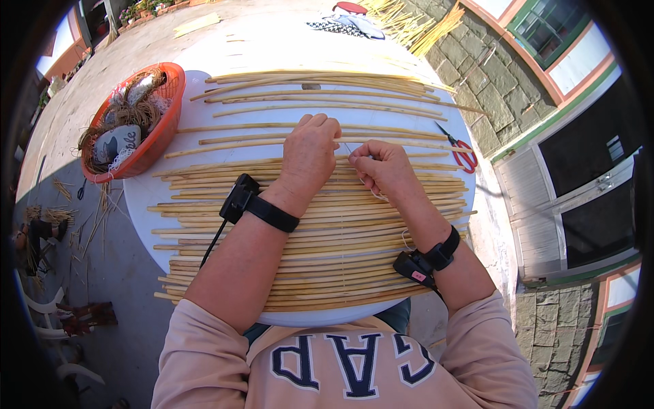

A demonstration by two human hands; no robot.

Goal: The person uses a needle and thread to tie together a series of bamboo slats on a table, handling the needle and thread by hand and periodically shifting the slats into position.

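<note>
Step in hand, as judged: binding pale, straight, dry reeds (306, 225) into a flat mat across the round white surface (143, 198); the left hand (310, 153) lies half-curled, pressing the reeds mid-surface, while the right hand (385, 170) has its grip pinched shut on a thin string (349, 151). Next call: string drawn tight around the following reed. Also present: red-handled scissors (464, 155) at the right edge, orange mesh basket (167, 129) of coarse twine at the left edge.

I see pale, matt, dry reeds (306, 225) lying on a smooth, glossy white table (146, 198). The orange basket (160, 140) looks like shiny plastic mesh holding rough fibre twine (126, 114). The scissors (463, 153) have metal blades and glossy red plastic handles.
</note>
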